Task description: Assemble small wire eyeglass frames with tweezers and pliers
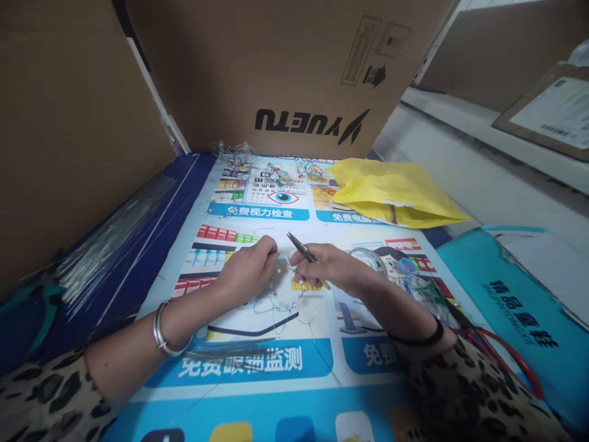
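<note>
In the middle of the printed sheet, my left hand (pixel 248 267) is closed in a pinch at one side of a thin wire strand with small pearly beads (pixel 294 305). My right hand (pixel 329 267) is wrapped round small pliers (pixel 301 247), whose dark jaws point up and left and whose yellow handle end shows below the fingers. Between the two hands a short bit of wire sticks up, and the strand loops down beneath them. Exactly how the fingertips meet the wire is too small to make out.
A cardboard box (pixel 257 67) walls off the back. Tangled wire pieces (pixel 276 175) and a yellow bag (pixel 396 190) lie before it. Straight wires (pixel 119 233) lie left. At right are a wire coil (pixel 368 261), red-handled cutters (pixel 510 359) and a teal box (pixel 510 307).
</note>
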The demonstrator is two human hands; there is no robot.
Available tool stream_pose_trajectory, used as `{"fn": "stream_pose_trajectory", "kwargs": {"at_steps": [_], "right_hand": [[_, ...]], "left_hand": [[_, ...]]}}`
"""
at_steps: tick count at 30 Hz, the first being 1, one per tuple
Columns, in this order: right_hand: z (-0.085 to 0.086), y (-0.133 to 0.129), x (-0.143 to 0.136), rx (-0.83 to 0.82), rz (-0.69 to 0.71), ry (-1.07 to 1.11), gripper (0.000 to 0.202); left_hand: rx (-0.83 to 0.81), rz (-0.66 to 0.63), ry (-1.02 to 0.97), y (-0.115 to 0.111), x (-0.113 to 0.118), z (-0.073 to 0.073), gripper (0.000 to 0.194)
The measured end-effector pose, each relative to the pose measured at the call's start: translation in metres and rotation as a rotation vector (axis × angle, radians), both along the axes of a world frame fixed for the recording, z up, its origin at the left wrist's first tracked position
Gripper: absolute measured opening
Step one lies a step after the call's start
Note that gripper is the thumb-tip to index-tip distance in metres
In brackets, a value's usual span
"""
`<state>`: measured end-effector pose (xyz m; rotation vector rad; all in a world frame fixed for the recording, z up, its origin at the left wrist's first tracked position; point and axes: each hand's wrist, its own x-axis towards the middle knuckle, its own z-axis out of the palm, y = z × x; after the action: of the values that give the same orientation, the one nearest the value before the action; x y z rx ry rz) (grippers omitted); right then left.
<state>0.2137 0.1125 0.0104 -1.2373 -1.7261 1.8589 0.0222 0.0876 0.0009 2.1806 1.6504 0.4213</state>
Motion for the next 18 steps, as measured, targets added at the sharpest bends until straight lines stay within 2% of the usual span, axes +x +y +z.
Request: {"fn": "stream_pose_trajectory", "kwargs": {"at_steps": [8,15,18], "right_hand": [[0.0049,-0.0030,-0.0039,0.069,-0.007,-0.069,0.017],[0.0076,-0.0061,-0.0065,0.283,0.042,-0.153,0.016],[0.0072,-0.0067,-0.0075,0.239,0.032,-0.127,0.016]], "left_hand": [[0.029,0.010,0.024,0.0001,-0.0018,-0.0061,0.008],[0.031,0.001,0.126,0.0016,-0.0019,-0.0071,0.011],[0.034,0.004,0.169,0.0014,-0.0011,-0.0073,0.012]]}}
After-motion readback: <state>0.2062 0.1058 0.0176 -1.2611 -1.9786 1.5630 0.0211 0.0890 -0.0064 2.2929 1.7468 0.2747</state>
